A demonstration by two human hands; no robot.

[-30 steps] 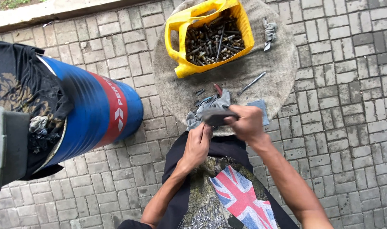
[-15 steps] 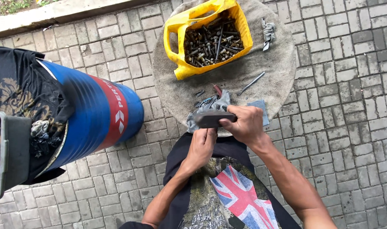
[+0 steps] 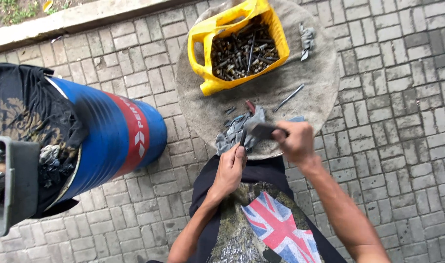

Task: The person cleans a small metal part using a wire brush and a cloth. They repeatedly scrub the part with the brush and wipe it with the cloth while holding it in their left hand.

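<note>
At the near edge of the round stone worktop, a grey rag lies bunched. Over it the right hand is clamped on a dark flat tool, long axis pointing left. Just below, the left hand is closed; what it pinches cannot be told.

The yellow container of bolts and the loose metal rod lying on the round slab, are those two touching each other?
Apart. The head view shows the yellow container and the metal rod with a strip of bare slab between them.
</note>
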